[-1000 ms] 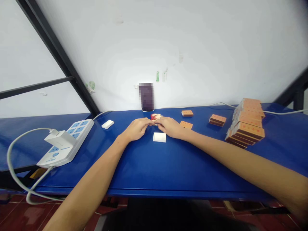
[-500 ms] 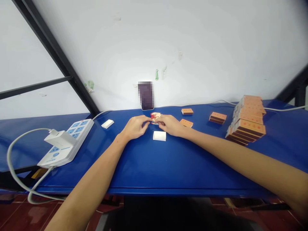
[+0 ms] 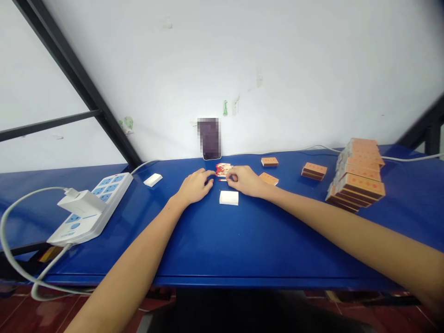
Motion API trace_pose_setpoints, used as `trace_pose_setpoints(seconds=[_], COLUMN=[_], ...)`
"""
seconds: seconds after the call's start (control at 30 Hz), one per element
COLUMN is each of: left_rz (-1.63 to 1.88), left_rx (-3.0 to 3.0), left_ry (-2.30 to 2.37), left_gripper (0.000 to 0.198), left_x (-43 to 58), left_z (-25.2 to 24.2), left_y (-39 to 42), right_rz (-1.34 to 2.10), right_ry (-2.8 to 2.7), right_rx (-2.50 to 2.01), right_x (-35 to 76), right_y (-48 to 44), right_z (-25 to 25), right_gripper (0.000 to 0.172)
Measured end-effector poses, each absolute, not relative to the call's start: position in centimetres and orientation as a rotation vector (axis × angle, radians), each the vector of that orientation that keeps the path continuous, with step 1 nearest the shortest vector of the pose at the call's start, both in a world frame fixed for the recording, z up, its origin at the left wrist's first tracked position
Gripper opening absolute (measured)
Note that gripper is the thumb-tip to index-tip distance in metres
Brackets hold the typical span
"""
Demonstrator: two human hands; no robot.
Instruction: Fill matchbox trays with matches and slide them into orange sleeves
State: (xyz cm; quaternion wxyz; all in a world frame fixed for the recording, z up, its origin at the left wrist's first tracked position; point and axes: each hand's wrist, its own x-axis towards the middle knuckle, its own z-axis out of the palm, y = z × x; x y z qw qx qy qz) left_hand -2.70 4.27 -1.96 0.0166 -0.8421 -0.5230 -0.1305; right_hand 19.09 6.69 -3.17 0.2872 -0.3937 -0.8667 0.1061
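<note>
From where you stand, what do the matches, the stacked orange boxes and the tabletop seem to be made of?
Matches: probably wood, matte-looking; thin pale sticks with red heads.
Stacked orange boxes: likely printed cardboard; flat orange faces, dark side strips.
Tabletop: glossy blue, perhaps painted or laminated; soft reflections show, but its core is hidden.

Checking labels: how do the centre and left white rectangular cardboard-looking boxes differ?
The centre white box lies roughly square to the front edge of the blue table; the left white box is slanted. In view, the centre white box looks larger than the left white box. Both lie flat on the table.
</note>
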Motion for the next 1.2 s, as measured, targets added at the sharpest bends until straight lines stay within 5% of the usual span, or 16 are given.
trace_pose_setpoints(seconds=[1.2], left_rz=[-0.427], left_rx=[-2.699], left_ry=[-1.505], left_gripper=[0.037], left_x=[-3.09], left_z=[-2.04], left_y=[4.38], right_rz=[0.263], right_ry=[-2.276], right_rx=[-1.101], right_x=[19.36], right_y=[6.28], right_z=[-2.94], right_gripper=[0.020])
